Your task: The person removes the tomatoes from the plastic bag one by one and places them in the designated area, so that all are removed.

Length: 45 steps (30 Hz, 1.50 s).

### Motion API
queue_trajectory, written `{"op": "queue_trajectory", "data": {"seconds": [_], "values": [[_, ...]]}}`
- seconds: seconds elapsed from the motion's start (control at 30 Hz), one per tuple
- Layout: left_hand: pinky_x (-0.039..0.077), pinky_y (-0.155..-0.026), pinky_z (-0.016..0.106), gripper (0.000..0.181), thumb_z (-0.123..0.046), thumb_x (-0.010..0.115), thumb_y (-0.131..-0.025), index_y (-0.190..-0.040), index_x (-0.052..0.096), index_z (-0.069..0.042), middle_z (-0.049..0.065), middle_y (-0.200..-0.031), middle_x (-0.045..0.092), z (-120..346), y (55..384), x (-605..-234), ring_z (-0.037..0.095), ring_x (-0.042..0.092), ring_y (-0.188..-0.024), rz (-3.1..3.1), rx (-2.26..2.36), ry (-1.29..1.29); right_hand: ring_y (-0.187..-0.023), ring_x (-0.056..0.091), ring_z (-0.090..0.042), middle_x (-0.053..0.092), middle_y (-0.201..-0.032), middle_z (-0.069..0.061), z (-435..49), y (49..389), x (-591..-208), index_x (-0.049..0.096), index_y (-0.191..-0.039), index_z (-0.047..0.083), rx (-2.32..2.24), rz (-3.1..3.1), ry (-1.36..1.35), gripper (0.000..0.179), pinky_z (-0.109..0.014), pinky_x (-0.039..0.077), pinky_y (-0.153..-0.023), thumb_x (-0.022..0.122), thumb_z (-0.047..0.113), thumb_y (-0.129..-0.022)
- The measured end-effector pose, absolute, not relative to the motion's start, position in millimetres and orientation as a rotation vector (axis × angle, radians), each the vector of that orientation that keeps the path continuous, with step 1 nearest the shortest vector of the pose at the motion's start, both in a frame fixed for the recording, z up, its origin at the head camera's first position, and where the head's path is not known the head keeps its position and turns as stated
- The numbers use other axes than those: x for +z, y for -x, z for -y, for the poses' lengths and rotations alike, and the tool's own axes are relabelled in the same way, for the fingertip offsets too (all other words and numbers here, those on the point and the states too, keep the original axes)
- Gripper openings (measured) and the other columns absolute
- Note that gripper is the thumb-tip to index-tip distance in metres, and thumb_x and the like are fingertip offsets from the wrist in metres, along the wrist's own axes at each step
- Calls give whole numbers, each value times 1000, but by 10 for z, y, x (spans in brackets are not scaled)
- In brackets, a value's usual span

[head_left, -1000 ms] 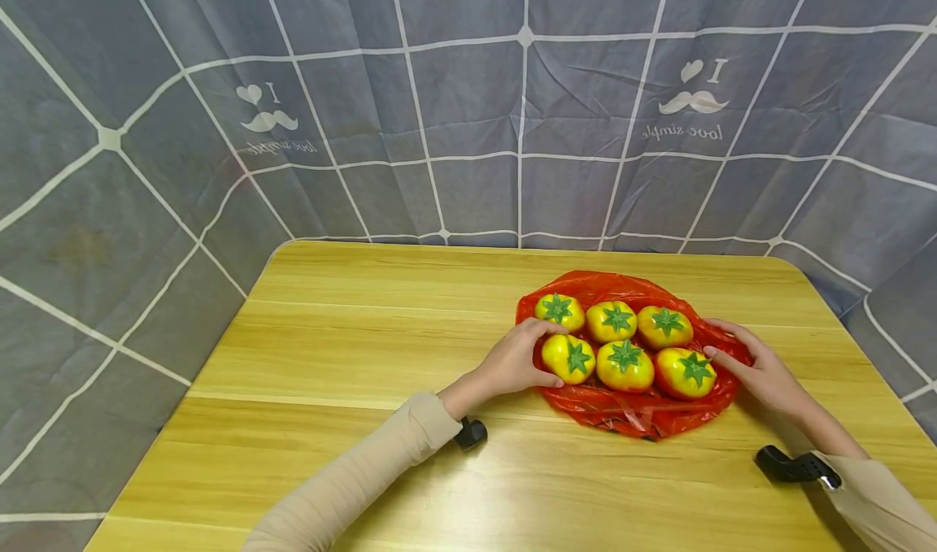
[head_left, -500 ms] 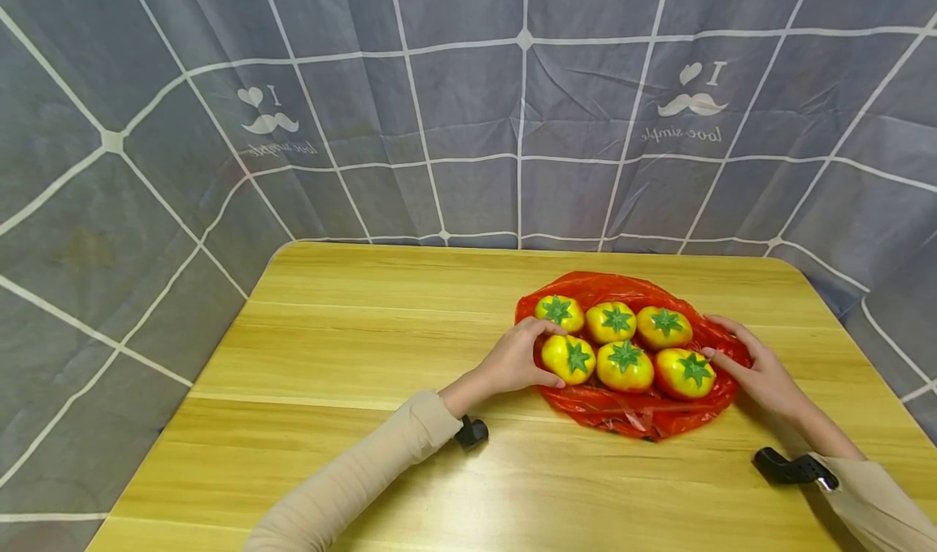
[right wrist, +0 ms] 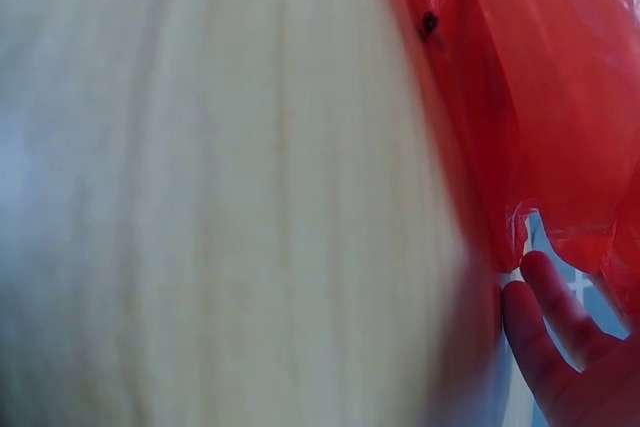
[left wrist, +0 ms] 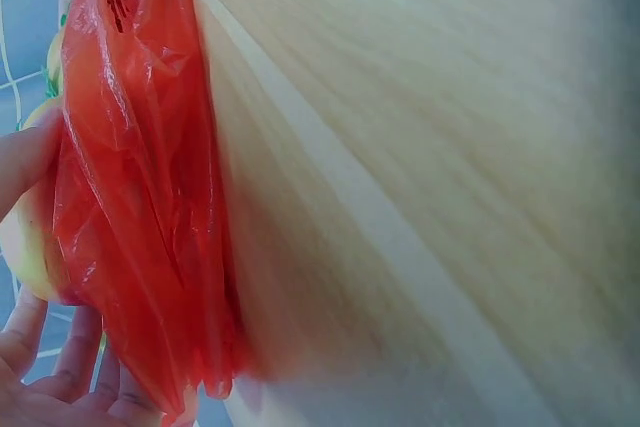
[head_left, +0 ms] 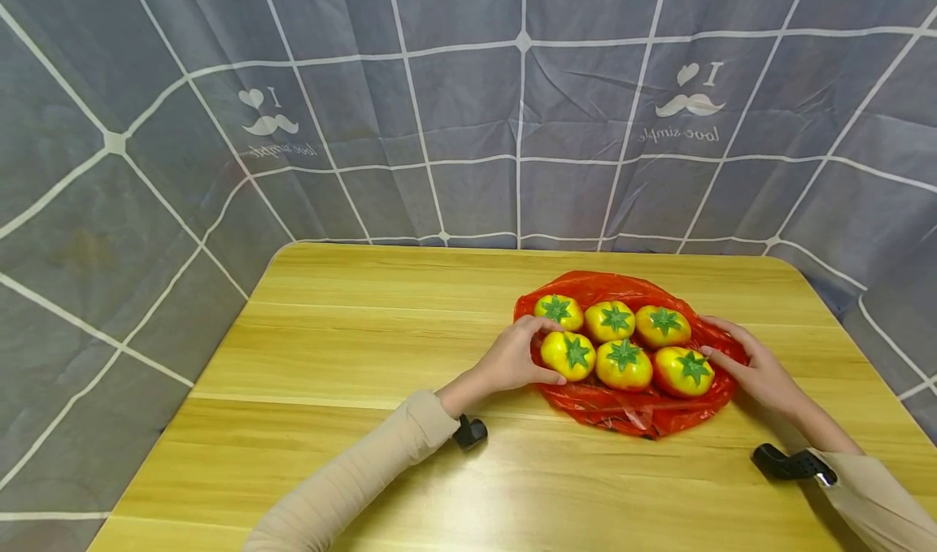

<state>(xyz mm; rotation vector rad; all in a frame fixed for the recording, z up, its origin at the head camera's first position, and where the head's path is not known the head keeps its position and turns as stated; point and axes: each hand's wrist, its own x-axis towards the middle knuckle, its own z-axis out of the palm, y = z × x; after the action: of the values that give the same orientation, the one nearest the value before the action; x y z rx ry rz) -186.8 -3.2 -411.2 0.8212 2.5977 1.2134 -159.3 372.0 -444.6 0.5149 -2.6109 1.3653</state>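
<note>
A red plastic bag [head_left: 637, 418] lies spread on the table, with several yellow-and-red tomatoes in two rows on it, each with a green star-shaped leaf cap. My left hand [head_left: 512, 358] curls its thumb and fingers round the front-left tomato [head_left: 562, 357]. In the left wrist view that tomato [left wrist: 30, 237] shows partly, behind the bag's crumpled side. At the bag's right edge, my right hand [head_left: 757, 373] holds the rim between thumb and fingers, near the front-right tomato [head_left: 681, 371]. The right wrist view has its fingers [right wrist: 545, 337] right at the hanging plastic [right wrist: 570, 97].
The wooden table [head_left: 351, 324] extends left of the bag and in front of it. A grey curtain [head_left: 468, 113] with white lines stands behind and along both sides. A black strap [head_left: 470, 432] sits at the left wrist, another strap [head_left: 791, 464] at the right.
The front-left tomato has shifted up slightly in the left hand's grip. The right hand, the bag and the other tomatoes hold nearly the same place.
</note>
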Motion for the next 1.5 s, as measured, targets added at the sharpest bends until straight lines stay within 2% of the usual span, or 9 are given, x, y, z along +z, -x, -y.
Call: {"op": "queue_trajectory", "data": {"seconds": [0.27, 0.53, 0.7, 0.9, 1.07, 1.3, 1.5], "values": [[45, -96, 29, 65, -26, 86, -70, -126, 56, -10, 7, -124, 57, 59, 1864, -4083, 19, 53, -109, -2596, 1259, -807, -111, 42, 20, 46, -130, 23, -3715, 1588, -4451, 46, -142, 9, 1382, 2628, -459, 49, 2, 36, -86, 57, 4, -95], [45, -96, 30, 64, -27, 86, -70, -126, 56, -12, 6, -123, 58, 83, 1861, -4037, 18, 54, -109, -2613, 1282, -804, -107, 48, 19, 46, -124, 31, -3715, 1590, -4442, 44, -140, 0, 1425, 2615, -479, 48, 0, 41, -83, 57, 0, -93], [45, -97, 30, 65, -26, 86, -71, -127, 56, -12, 5, -125, 58, 110, 1864, -3979, 18, 54, -111, -2608, 1312, -819, -105, 49, 19, 46, -123, 33, -3718, 1577, -4442, 44, -140, 1, 1412, 2634, -466, 49, 0, 41, -82, 57, 1, -93], [47, -92, 27, 64, -26, 86, -70, -126, 56, -12, 4, -121, 59, 150, 1871, -3901, 18, 54, -106, -2621, 1344, -840, -104, 47, 21, 44, -121, 35, -3718, 1567, -4443, 44, -140, 2, 1378, 2661, -443, 48, 1, 40, -82, 58, 4, -94], [50, -89, 33, 64, -25, 86, -69, -124, 57, -11, 5, -117, 58, 213, 1880, -3847, 18, 54, -102, -2637, 1365, -822, -103, 47, 21, 44, -121, 36, -3719, 1570, -4443, 44, -141, 2, 1385, 2667, -440, 48, 0, 41, -81, 58, 5, -94], [53, -77, 37, 65, -22, 87, -69, -125, 56, -12, 5, -119, 57, 361, 1906, -3824, 19, 56, -97, -2634, 1426, -783, -100, 50, 20, 45, -120, 35, -3722, 1570, -4449, 44, -141, 3, 1411, 2671, -426, 49, -1, 43, -79, 58, 5, -94], [53, -80, 38, 65, -20, 87, -69, -126, 56, -10, 7, -123, 57, 530, 1960, -3827, 21, 58, -97, -2633, 1483, -727, -98, 52, 19, 46, -118, 35, -3716, 1566, -4444, 44, -141, 3, 1440, 2671, -424, 48, -3, 45, -77, 57, 5, -94]]}}
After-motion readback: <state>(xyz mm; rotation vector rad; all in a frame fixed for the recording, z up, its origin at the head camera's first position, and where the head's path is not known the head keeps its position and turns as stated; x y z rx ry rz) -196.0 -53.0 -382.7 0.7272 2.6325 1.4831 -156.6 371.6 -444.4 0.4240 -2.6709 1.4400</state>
